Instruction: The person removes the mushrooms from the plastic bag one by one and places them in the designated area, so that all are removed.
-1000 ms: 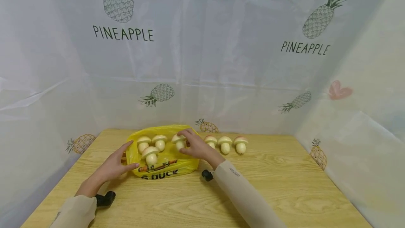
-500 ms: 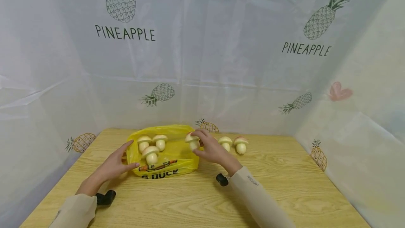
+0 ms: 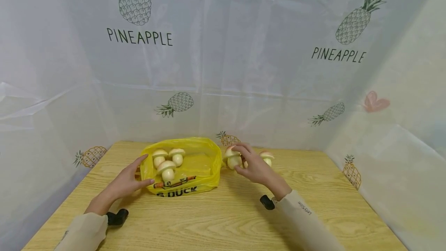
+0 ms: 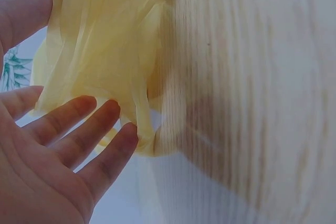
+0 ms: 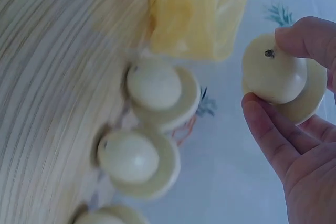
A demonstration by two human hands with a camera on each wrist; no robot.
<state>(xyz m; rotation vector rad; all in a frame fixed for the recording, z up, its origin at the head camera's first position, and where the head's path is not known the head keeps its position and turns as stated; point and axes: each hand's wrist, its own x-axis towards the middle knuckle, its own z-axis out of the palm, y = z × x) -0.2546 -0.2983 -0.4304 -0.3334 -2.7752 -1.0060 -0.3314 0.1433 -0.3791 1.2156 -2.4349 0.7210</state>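
Note:
My right hand [image 3: 256, 167] pinches a toy mushroom [image 5: 270, 72] by its pale stem between thumb and fingers. In the right wrist view it is held up, apart from the table, its dark-spotted stem end facing the camera. Just left of it in the head view, a yellow plastic bag [image 3: 179, 193] lies with its mouth wide, three mushrooms [image 3: 167, 170] inside. At the bag's left side is my left hand [image 3: 127, 181], thumb and fingers spread, fingertips right at the plastic [image 4: 105, 40].
Three more mushrooms stand in a row on the wooden table [image 3: 209, 224], partly hidden behind my right hand; the rightmost mushroom [image 3: 267, 158] shows best in the head view. White pineapple-print sheeting [image 3: 244, 69] rises behind the table and at both sides.
My right hand has moved right with the mushroom, out of the bag and past its right rim to in front of the row. My left hand has stayed at the bag's left side.

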